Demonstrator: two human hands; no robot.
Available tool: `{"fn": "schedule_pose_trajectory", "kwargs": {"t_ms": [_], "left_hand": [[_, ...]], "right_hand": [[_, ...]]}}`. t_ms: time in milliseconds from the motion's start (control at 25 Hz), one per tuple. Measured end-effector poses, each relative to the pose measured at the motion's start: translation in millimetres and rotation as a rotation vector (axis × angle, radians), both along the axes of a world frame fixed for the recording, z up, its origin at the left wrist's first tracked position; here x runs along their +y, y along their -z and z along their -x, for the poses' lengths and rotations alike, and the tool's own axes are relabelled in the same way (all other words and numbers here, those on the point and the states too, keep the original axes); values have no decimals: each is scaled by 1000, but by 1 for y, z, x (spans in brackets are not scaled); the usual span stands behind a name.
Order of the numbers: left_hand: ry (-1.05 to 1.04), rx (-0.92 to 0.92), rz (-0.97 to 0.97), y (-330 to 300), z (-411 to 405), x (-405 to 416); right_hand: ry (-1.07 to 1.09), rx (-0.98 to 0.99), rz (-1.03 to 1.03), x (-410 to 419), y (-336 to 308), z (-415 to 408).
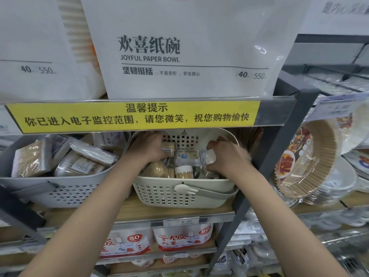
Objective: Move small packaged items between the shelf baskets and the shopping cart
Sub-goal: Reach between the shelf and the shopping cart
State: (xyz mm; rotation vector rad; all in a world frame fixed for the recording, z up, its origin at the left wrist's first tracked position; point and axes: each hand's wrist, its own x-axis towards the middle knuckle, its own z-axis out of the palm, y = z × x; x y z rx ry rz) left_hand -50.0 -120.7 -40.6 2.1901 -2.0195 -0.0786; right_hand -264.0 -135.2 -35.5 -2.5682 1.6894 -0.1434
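- Now both bare forearms reach up and forward into the cream basket [183,193], which serves as the landmark.
- Inside its left half, the left hand [148,148] lies knuckles up with its fingers curled down onto a small toothpick pack [167,149]; whether they truly pinch it I cannot tell.
- Inside its right half, the right hand [227,156] curls its fingers round a small clear-wrapped packet [209,157] and grips it, just above the items lying in the basket.
- Between the two hands lies a clear flat box [187,156] with a barcode label, and below it stands a white-capped toothpick jar [184,171].
- Underneath the basket runs a wooden shelf board [159,209] with a price tag on its front edge.
- Left of the basket, just beside it, sits one grey basket [60,188] heaped with wrapped cotton-swab packs.
- Above the basket hangs a yellow notice strip [135,115], and over that stand two white paper bowl bags [179,47].
- Right of the basket, past a dark grey upright post [279,144], leans a pack of brown paper liners [305,160].
- Below the basket, on the next shelf down, stand two red-and-white bags [183,239].
- Counted: two hands, two baskets; the small items in them are too many and too overlapped to number.
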Motion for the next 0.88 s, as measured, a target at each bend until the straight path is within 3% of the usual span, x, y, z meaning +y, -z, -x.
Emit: {"fn": "schedule_pose_trajectory", "kwargs": {"t_ms": [240,520,720,880], "left_hand": [[-20,-13,-11,3,-2,-4],[20,33,165,8,-8,-2],[-1,411,203,5,-8,1],[7,555,280,-9,3,21]], "right_hand": [[-11,-96,-3,0,-1,-1],[8,-178,44,-2,2,-1],[60,-312,73,-6,2,0],[7,-547,131,8,-1,3]]}}
